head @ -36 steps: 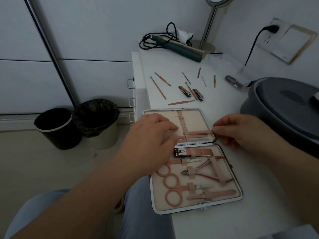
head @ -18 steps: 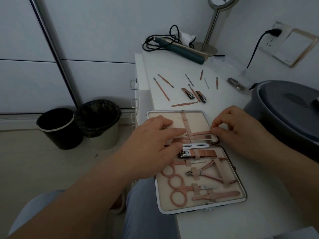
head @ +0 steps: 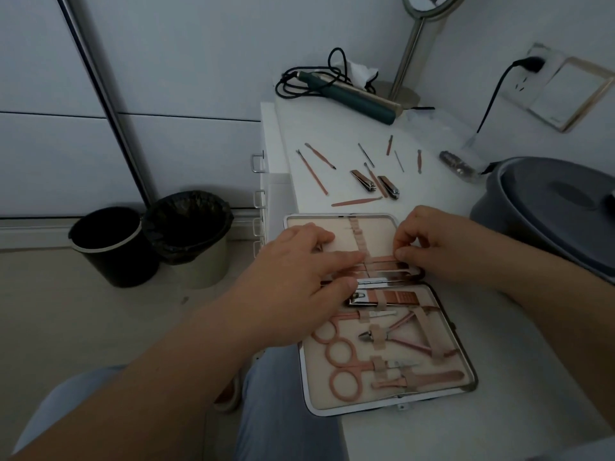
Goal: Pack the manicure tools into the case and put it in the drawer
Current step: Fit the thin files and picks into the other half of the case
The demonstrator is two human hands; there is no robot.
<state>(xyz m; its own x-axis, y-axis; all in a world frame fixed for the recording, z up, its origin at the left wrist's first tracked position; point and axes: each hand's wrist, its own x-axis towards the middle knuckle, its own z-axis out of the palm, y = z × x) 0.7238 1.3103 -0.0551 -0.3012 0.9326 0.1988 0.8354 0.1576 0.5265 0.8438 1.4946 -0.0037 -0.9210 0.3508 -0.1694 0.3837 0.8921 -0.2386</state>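
The open manicure case (head: 464, 344) lies at the near left edge of the white table. Its near half holds scissors (head: 346, 357), nippers (head: 399, 337) and a clipper (head: 396, 298) under elastic loops. My left hand (head: 299, 287) lies flat on the far half, index finger stretched toward the centre strap (head: 358, 234). My right hand (head: 442, 247) pinches the end of a thin pink tool (head: 382, 261) that lies across that strap. Two nail clippers (head: 362, 181) and several thin pink tools (head: 312, 173) lie loose beyond the case.
Drawer handles (head: 257, 163) run down the cabinet front left of the table. A hair straightener (head: 359, 101) with its cable and a mirror stand (head: 409, 54) are at the back. A grey lidded tub (head: 559, 211) stands right. Two waste bins (head: 113, 244) sit on the floor.
My right hand has moved left toward the centre strap with the thin pink tool. My left hand has stayed on the far half of the case.
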